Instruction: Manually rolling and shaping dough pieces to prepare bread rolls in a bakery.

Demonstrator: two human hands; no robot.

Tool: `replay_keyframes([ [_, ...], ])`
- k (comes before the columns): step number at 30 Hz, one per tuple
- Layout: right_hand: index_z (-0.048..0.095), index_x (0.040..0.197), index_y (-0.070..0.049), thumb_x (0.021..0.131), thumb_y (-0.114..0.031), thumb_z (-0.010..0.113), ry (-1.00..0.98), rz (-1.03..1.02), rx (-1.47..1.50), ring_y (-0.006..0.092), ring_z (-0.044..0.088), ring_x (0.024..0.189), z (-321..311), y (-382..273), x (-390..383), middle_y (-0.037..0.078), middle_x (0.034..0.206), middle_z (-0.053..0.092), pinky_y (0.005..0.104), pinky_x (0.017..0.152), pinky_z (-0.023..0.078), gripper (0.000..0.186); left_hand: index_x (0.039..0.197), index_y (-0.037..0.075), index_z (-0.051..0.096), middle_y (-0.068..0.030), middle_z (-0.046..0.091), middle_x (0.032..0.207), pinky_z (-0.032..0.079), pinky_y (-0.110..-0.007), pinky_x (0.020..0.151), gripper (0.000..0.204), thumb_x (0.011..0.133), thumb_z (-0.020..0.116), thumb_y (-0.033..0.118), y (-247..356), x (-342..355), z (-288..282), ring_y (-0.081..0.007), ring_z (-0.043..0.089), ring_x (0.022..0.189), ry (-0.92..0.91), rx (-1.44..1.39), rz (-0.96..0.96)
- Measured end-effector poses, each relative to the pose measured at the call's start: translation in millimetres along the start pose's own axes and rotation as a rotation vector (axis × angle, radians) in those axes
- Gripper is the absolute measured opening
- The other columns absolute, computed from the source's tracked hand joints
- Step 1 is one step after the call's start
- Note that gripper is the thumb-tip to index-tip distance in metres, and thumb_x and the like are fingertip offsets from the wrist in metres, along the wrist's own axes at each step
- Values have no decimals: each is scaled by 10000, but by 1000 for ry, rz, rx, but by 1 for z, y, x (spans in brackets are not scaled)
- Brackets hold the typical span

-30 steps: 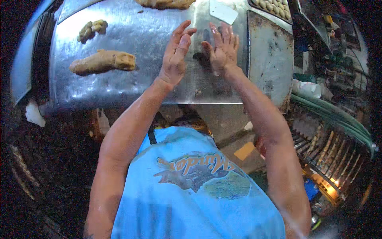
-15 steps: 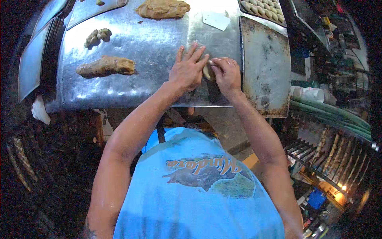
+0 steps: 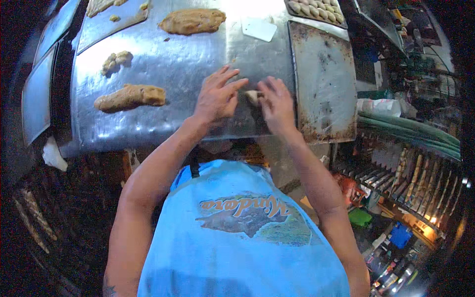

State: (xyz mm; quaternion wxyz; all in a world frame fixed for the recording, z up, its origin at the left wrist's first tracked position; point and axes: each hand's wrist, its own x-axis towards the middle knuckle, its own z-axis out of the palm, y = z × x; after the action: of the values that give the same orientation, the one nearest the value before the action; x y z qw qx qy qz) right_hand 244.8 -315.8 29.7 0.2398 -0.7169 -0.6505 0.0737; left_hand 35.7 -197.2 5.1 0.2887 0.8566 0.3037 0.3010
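On the metal worktable (image 3: 183, 69), a small pale piece of dough (image 3: 253, 96) lies between my two hands, close to the near edge. My left hand (image 3: 216, 96) is just left of it, fingers spread and holding nothing. At its right side, my right hand (image 3: 277, 105) has thumb and fingertips against or beside the dough. Motion smears those fingers, so I cannot tell whether they grip it. A thick brown log of dough or filling (image 3: 129, 97) rests at the left, with a small clump of lumps (image 3: 117, 62) behind it.
A larger brown mass (image 3: 192, 22) and a white flat scraper (image 3: 259, 29) lie farther back. On the right are a stained baking tray (image 3: 324, 81) and a tray of shaped pieces (image 3: 316, 11). Another tray (image 3: 111, 24) with lumps sits far left. Dark racks flank the table.
My left hand has drawn back leftward, away from the dough. My right hand has shifted slightly nearer, its fingers looser than in the earlier pinch. The whole view has shifted a little.
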Motion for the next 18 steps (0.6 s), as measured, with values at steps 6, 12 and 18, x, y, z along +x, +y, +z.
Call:
replay_keyframes([
  [6,744,1194,-80,836,-60,823,-356,8,274,314,717,1042,-34,19,26,102,999,779,453,1007,509,368,1236,142,791,-115,676,1400,439,-494,1193,452,849,651,-46,6,-16,-53,-381,546,1424,137,59,-207],
  [12,785,1156,-22,912,-124,826,109,473,507,146,743,913,-55,163,182,75,1037,805,302,831,578,268,1196,92,789,-127,681,1366,439,-477,1175,398,860,645,-65,32,-30,-55,-362,581,1360,163,140,-266],
  [18,773,1215,-7,894,-242,852,-122,514,205,218,762,992,-49,169,247,134,1107,804,348,889,580,406,1194,78,789,-140,669,1380,449,-482,1165,370,873,664,-56,40,-61,-86,-362,577,1365,181,202,-402],
])
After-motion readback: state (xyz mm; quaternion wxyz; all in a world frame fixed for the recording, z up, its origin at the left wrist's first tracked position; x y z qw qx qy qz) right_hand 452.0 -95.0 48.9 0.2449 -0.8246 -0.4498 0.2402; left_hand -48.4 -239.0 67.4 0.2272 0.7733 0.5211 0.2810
